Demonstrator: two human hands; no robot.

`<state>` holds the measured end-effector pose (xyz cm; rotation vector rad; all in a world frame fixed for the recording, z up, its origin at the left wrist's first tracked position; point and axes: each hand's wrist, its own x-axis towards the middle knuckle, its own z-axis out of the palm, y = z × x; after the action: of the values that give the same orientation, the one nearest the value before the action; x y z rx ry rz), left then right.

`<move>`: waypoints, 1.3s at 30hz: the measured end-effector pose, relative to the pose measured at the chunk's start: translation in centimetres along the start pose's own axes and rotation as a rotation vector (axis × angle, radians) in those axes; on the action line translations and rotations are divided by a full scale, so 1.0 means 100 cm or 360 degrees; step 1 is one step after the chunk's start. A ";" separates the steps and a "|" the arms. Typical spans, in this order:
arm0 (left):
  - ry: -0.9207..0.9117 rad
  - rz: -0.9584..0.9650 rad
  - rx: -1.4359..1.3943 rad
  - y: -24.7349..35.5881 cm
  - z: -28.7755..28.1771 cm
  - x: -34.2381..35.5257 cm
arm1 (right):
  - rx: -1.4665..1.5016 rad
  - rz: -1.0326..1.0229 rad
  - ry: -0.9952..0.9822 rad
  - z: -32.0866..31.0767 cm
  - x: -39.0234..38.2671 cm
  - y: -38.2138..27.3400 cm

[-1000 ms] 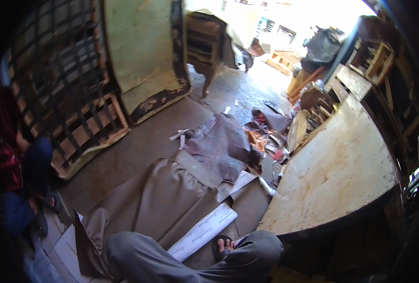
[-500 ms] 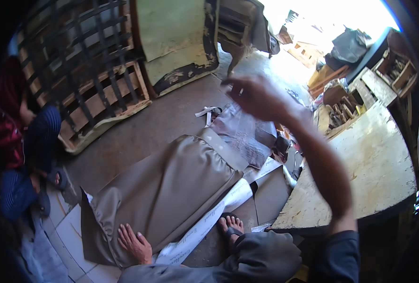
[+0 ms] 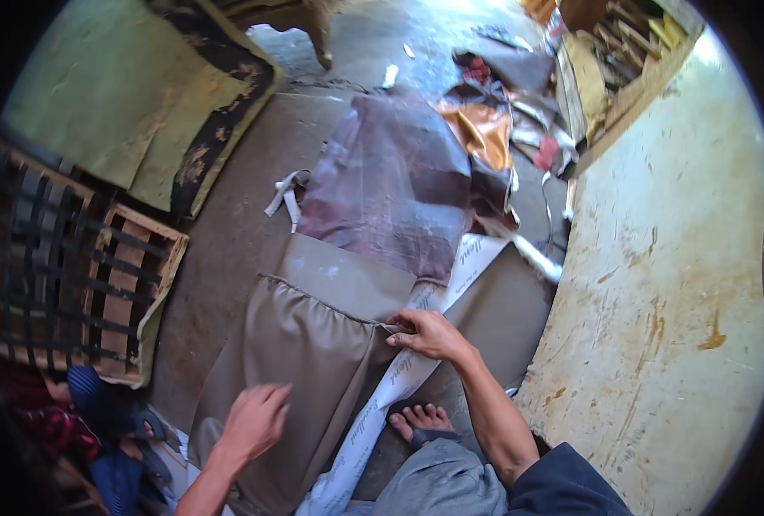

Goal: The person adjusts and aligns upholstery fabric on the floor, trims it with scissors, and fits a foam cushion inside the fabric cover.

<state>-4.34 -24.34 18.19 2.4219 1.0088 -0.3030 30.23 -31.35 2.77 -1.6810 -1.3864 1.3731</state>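
One seam on the cover is being pinched at its right end by the right hand. We are noting the left hand hanging over the cover, blurred, fingers loosely extended. The cover is lying on the floor, meeting the leather.

From your head, the fisheye faces down and forward, near your left hand and right hand, over the floor.
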 end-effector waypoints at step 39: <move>0.0109 0.0245 -0.0171 0.053 0.081 0.190 | 0.0311 0.0043 -0.0212 0.030 0.029 0.045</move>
<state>12.66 -20.32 5.92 2.4086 0.8386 -0.1105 28.87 -30.55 -3.22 -1.5097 -1.2589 1.6060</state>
